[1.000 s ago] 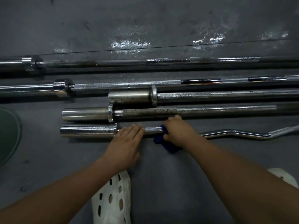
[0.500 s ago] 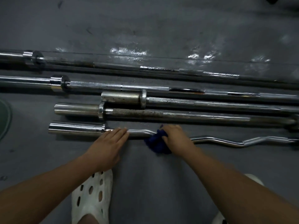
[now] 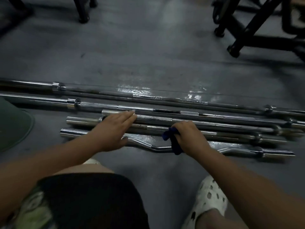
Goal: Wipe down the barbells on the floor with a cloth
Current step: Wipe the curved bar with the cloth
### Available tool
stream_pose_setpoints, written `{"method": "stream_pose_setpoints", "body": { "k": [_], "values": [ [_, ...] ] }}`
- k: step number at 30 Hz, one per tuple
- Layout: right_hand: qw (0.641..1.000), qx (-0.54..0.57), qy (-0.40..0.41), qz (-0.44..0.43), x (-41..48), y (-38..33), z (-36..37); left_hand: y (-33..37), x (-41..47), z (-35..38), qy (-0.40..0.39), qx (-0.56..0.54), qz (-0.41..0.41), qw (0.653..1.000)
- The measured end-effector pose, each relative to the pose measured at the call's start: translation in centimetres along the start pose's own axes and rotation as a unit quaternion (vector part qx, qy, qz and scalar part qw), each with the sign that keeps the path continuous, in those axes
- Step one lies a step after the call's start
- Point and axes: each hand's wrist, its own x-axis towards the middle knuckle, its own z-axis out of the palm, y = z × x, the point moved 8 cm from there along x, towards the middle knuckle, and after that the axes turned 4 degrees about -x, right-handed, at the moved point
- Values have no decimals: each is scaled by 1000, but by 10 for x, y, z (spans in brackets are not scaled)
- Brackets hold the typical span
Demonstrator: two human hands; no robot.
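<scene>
A: Where are the barbells?

B: 5 bars lie side by side on the dark grey floor [image 3: 148, 52], running left to right. Nearest the person is a chrome curl bar [image 3: 145, 142] with a wavy shaft. Beyond it come 2 shorter straight bars [image 3: 231, 135], then 2 long Olympic bars [image 3: 102, 105] farthest out.

A: And the cloth?

B: The dark blue cloth [image 3: 173, 141] is bunched in the right hand [image 3: 189, 136], hanging down over the curl bar's shaft. That grip is closed around the cloth, fingers curled, knuckles up. The hand sits over the nearest straight bars; whether the cloth presses on one of them I cannot tell.

A: The left hand?

B: The left hand [image 3: 113, 131] lies flat, fingers straight and together, reaching across the short bars with fingertips on the sleeve [image 3: 112, 112] of the third bar. Its grip is wide, holding nothing.

A: Anything else?

B: A white perforated clog [image 3: 209, 200] at lower right, black shorts [image 3: 92, 200] below centre, a green plate edge [image 3: 14, 123] at far left, and black equipment frames [image 3: 257, 30] at the top. Wet sheen shows on the floor behind the bars.
</scene>
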Motion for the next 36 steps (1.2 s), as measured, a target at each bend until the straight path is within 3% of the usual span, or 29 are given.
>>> {"method": "stream_pose_setpoints", "body": {
  "k": [5,9,16,22,29,36],
  "values": [
    [999,-21,35,6,-26,21,-39,37,5,-14,12,-17,0,1000],
    [998,-22,34,41,-36,51,-24,63,26,17,-3,-34,20,999],
    [993,-17,-41,107,-41,117,55,112,80,127,-85,-105,70,988],
    [987,-27,-120,102,-25,167,123,126,123,203,-137,-111,60,983],
    [974,-53,-197,98,-5,195,173,118,153,230,-137,-119,5,983],
    [956,-70,-270,91,10,197,182,122,162,236,-148,-93,28,984]
  ]
}}
